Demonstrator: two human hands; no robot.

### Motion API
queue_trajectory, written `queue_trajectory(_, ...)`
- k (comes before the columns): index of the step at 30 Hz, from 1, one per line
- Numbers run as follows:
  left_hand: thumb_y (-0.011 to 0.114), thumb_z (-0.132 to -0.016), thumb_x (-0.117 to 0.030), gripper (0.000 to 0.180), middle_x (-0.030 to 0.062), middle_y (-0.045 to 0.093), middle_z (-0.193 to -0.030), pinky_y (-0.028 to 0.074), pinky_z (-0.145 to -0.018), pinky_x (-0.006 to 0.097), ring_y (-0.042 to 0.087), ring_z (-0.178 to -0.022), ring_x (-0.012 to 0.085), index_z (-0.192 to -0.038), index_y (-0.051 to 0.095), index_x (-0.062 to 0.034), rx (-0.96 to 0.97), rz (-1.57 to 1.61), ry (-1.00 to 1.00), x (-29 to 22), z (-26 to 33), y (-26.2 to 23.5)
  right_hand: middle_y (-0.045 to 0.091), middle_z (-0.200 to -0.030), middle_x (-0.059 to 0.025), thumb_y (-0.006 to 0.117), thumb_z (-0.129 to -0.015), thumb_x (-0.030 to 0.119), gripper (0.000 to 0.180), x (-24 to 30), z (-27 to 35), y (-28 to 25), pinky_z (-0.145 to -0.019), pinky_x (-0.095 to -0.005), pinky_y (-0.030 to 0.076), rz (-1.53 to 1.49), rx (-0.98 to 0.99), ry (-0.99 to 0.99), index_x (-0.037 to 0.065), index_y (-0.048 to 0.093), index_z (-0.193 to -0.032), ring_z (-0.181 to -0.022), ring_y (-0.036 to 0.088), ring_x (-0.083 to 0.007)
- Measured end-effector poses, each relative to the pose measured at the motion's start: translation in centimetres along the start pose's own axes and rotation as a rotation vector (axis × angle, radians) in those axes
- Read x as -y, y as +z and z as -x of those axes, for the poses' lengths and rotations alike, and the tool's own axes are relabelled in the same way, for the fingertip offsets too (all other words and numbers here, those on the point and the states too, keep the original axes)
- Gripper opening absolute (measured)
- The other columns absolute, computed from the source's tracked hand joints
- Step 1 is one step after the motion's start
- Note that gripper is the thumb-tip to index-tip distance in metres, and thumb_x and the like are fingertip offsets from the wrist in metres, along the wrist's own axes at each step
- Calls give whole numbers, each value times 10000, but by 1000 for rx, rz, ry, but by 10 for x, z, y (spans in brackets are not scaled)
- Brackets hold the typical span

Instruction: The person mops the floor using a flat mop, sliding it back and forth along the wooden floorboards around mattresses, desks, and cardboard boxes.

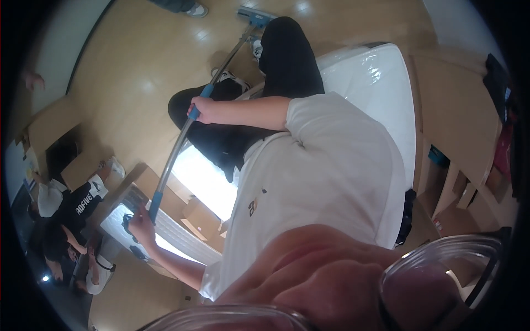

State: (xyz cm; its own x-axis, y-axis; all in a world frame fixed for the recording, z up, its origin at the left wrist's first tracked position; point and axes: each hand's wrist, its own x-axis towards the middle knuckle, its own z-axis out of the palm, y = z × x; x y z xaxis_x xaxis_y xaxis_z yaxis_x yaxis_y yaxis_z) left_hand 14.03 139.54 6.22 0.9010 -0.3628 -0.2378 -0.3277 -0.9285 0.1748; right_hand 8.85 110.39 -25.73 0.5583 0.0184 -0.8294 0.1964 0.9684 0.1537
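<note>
A mop with a silver pole (178,148) and blue grips slants across the left of the head view. Its flat blue-grey head (256,17) rests on the wooden floor in front of my feet. My right hand (202,110) is closed around the middle blue grip, above my bent legs. Lower on the left, my left hand (143,225) curls around the blue upper end of the pole; part of its grip is hidden. Dark trousers (290,60) cover my legs, and a white mattress (367,74) with a shiny cover is beside and behind me.
Cardboard boxes (200,220) lie beyond my left arm, near another mattress (179,237). Other people (77,220) are at the far left among open boxes. A person's shoe (197,10) shows at the top. Large cardboard pieces (455,105) stand to the right.
</note>
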Motion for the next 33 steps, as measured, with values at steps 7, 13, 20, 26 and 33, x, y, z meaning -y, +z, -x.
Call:
queue_trajectory(7,566,-911,-442,497,176,576,-576,433,-536,402,575,-507,247,-766,678,21,-121,-154,352,-175,-114,54,570,-628,-127,531,-793,88,134,187,-76,1,-512,-383,480,1,-32,-568,34,535,-670,-574,587,-261)
queue_trajectory(13,554,-842,-570,608,190,659,-722,489,-726,376,656,-740,285,-785,694,18,275,159,467,-376,-157,191,595,-958,-161,512,-921,115,130,453,-44,-87,-675,-496,569,184,149,-825,32,520,-1022,-844,635,-323)
queue_trajectory(20,560,-919,-150,142,48,491,-758,199,-339,187,307,-440,45,-927,465,-44,1497,1101,25,-538,-59,343,618,-881,-135,588,-873,165,171,498,126,-142,-607,-367,562,869,-500,-891,27,578,-973,-777,647,-249)
queue_trajectory(26,569,-922,-258,152,-58,430,-661,222,-360,158,324,-457,9,-919,521,-114,1317,950,138,-400,-151,260,634,-1013,-142,490,-953,228,277,455,52,-117,-706,-350,573,844,-178,-837,9,596,-1084,-862,645,-244)
queue_trajectory(33,532,-899,-172,166,-79,394,-525,190,-351,191,319,-398,-2,-940,624,-40,615,538,-194,-111,-102,29,570,-1155,-214,535,-907,169,652,78,-66,9,-845,-411,525,615,-197,-382,64,44,-1324,-956,626,-315)
